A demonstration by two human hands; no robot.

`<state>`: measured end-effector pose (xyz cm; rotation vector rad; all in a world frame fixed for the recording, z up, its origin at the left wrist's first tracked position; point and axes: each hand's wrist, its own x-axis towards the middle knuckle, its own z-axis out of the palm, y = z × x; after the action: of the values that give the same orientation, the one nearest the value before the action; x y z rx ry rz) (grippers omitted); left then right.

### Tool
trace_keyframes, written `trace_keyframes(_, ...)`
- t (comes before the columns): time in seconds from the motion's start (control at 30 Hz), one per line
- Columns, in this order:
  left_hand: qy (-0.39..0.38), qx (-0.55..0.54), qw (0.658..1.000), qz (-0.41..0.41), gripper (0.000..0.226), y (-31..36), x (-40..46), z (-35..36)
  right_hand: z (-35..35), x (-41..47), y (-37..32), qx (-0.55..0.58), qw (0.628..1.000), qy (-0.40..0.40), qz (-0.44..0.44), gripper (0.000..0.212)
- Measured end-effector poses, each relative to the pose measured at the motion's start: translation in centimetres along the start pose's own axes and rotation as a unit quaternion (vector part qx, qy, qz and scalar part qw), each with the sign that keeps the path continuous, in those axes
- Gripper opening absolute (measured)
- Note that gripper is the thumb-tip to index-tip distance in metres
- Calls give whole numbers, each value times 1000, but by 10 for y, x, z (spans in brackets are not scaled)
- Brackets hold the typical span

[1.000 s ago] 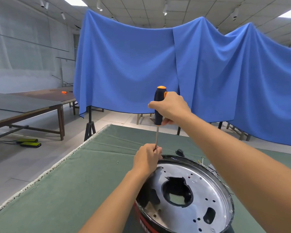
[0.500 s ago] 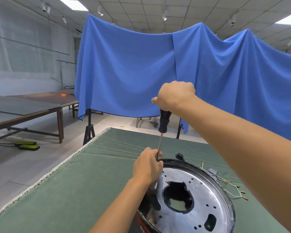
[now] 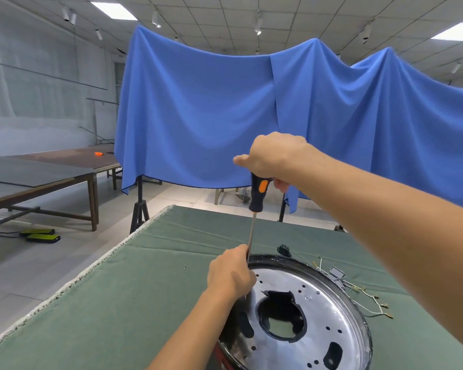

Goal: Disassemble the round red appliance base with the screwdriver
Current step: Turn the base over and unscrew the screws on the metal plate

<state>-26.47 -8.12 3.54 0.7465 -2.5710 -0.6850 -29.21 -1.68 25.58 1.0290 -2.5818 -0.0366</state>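
Observation:
The round appliance base (image 3: 329, 311) lies on the green table at the lower right, its shiny metal inner plate up, with a black rim, a big centre hole and a strip of red casing at the bottom. My right hand (image 3: 274, 157) grips the top of the black and orange screwdriver (image 3: 257, 194), which stands nearly upright. My left hand (image 3: 231, 273) rests at the base's far left rim, fingers curled round the thin shaft low down. The screwdriver tip is hidden behind my left hand.
Loose wires with a small metal clip (image 3: 358, 292) and a small black part (image 3: 284, 249) lie beyond the base on the green table (image 3: 123, 297). A tiny screw (image 3: 185, 267) sits left of my hand. A blue cloth (image 3: 198, 116) hangs behind. Wooden tables (image 3: 38, 177) stand at left.
My right hand shifted from the handle's side to over its top, and the screwdriver sank lower toward the base. My left hand stayed on the shaft at the rim.

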Motion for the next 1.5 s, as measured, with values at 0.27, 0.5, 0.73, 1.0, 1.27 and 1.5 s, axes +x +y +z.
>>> trace_keyframes(0.27, -33, -121, 992, -33, 41, -6, 10, -4, -15, 1, 3, 163, 969, -186, -29, 28)
trace_keyframes(0.5, -6, -112, 992, -49, 37, -4, 8, 2, -5, -1, 3, -56, 998, -25, -4, 35)
trace_keyframes(0.73, 16, -99, 993, -55, 30, -4, 8, 3, -19, -5, 0, 159, 969, -174, -69, 29)
trace_keyframes(1.0, 23, -88, 995, -42, 30, -4, 7, 4, 2, -2, 4, -92, 996, -10, 2, 32)
trace_keyframes(1.27, 17, -83, 996, -39, 33, -3, 4, 2, -12, -1, 18, 222, 959, -160, -73, 17)
trace_keyframes(1.5, 17, -71, 997, -33, 34, -3, 3, 3, 1, -6, 11, -5, 1000, -1, -4, 49)
